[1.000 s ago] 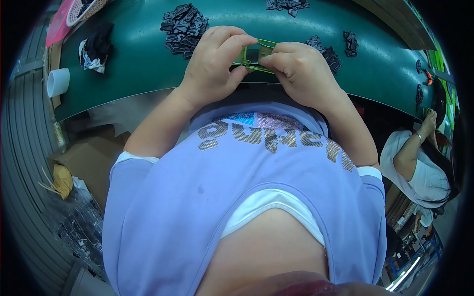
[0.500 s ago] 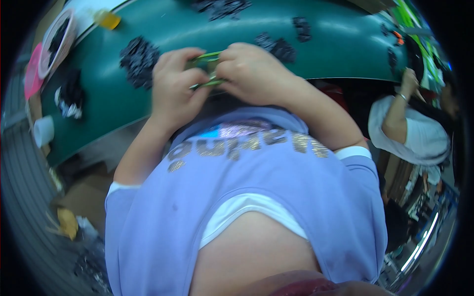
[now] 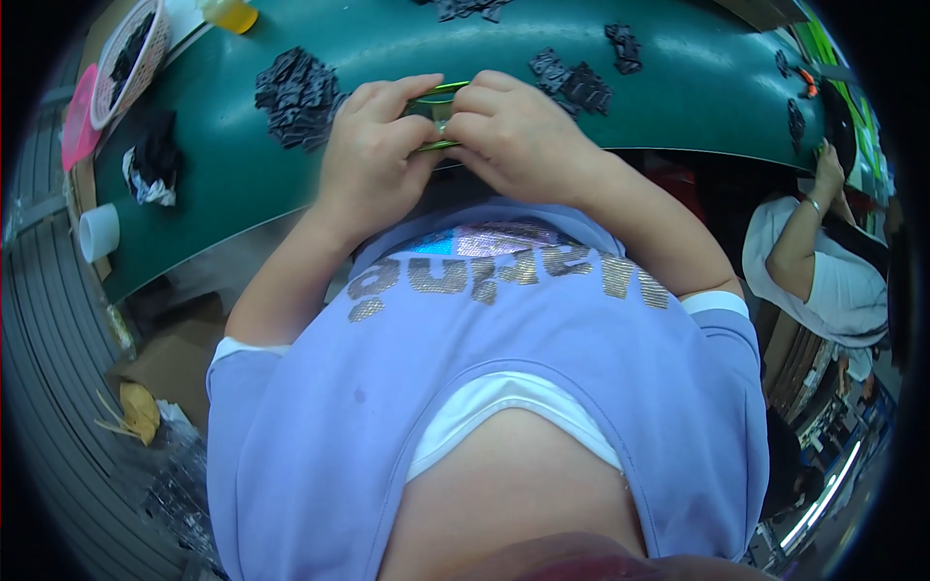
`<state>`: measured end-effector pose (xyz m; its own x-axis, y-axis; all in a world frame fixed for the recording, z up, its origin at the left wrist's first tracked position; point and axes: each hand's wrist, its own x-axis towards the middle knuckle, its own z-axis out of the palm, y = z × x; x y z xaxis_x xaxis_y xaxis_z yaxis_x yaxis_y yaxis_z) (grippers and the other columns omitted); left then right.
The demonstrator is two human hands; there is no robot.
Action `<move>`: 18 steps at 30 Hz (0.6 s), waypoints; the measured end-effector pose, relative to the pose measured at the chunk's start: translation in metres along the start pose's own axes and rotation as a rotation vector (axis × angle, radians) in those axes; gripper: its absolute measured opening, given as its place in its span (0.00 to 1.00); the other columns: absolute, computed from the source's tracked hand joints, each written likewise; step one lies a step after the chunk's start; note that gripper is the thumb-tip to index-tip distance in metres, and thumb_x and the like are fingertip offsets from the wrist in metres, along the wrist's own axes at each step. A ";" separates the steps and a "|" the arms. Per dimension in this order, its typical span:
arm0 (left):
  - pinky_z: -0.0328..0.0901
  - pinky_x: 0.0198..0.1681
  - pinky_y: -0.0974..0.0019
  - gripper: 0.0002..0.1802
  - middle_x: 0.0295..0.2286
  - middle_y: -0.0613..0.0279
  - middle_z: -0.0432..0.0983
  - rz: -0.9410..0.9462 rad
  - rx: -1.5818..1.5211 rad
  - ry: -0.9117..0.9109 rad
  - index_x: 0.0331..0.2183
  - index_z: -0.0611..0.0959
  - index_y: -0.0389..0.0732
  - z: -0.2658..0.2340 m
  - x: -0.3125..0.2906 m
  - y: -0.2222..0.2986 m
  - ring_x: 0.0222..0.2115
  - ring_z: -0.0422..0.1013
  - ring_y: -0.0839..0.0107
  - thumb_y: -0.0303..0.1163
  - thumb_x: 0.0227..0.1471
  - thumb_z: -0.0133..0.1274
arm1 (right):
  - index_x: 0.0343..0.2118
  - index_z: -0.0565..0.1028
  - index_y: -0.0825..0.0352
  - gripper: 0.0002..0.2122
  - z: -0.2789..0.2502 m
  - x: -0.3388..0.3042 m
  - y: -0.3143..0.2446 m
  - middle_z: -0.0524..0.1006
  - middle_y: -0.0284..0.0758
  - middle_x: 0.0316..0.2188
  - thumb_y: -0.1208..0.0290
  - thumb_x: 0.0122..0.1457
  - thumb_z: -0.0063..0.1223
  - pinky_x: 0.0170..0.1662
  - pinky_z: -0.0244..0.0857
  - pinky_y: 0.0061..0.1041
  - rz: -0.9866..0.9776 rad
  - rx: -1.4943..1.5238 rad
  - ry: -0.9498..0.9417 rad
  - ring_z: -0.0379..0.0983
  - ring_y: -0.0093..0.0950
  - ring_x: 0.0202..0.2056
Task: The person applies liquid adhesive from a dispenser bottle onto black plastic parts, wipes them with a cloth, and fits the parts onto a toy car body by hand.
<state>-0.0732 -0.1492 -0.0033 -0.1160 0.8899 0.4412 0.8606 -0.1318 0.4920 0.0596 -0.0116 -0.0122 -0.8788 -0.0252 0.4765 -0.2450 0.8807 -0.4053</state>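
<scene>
Close to the front edge of the table, both hands grip one object between them. It is a green, thin-edged loop or frame (image 3: 441,145) with a see-through gap in its middle; its exact kind I cannot make out. My left hand (image 3: 383,145) pinches its left end with curled fingers. At the right end, my right hand (image 3: 518,131) closes on it the same way, fingers bent over the edge. A pile of small dark grey pieces (image 3: 295,97) lies just beyond my left hand. Further dark pieces (image 3: 572,82) lie beyond my right hand.
The green table (image 3: 223,184) carries another dark pile (image 3: 470,8) at the far side. At left are a pink-rimmed basket (image 3: 107,107), a white cup (image 3: 100,232), a dark cloth bundle (image 3: 153,165) and a yellow container (image 3: 231,14). Another person (image 3: 814,252) works at right.
My hands stay on the green loop, its two edges now more level. The view has shifted slightly, so the table items appear a little displaced.
</scene>
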 end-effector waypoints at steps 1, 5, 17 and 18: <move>0.63 0.40 0.58 0.06 0.41 0.59 0.74 -0.027 0.010 0.012 0.18 0.78 0.38 0.000 -0.001 0.002 0.37 0.68 0.58 0.25 0.31 0.60 | 0.18 0.70 0.65 0.05 -0.002 0.000 0.000 0.70 0.34 0.22 0.75 0.41 0.57 0.32 0.64 0.29 0.007 -0.013 -0.001 0.67 0.33 0.29; 0.62 0.43 0.62 0.08 0.43 0.57 0.73 -0.051 -0.031 -0.054 0.21 0.79 0.37 -0.002 0.003 0.004 0.40 0.68 0.58 0.23 0.31 0.62 | 0.19 0.72 0.65 0.05 -0.007 -0.002 -0.002 0.71 0.35 0.24 0.74 0.42 0.57 0.35 0.65 0.29 0.067 0.048 -0.073 0.68 0.33 0.30; 0.62 0.46 0.61 0.11 0.44 0.54 0.72 -0.099 -0.018 0.012 0.24 0.79 0.38 0.000 -0.003 -0.003 0.43 0.67 0.58 0.25 0.32 0.63 | 0.31 0.77 0.66 0.09 -0.064 -0.062 0.011 0.71 0.34 0.25 0.75 0.44 0.60 0.32 0.64 0.28 0.437 -0.125 0.185 0.69 0.32 0.30; 0.62 0.46 0.61 0.11 0.44 0.54 0.72 -0.096 -0.020 0.009 0.24 0.79 0.38 0.000 -0.002 -0.004 0.43 0.67 0.58 0.25 0.32 0.63 | 0.31 0.77 0.66 0.10 -0.062 -0.065 0.010 0.71 0.34 0.25 0.74 0.44 0.61 0.32 0.64 0.28 0.407 -0.207 0.148 0.69 0.31 0.30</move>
<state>-0.0761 -0.1506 -0.0059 -0.2019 0.8950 0.3978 0.8351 -0.0549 0.5474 0.1394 0.0286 0.0015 -0.8150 0.3958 0.4232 0.2070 0.8810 -0.4254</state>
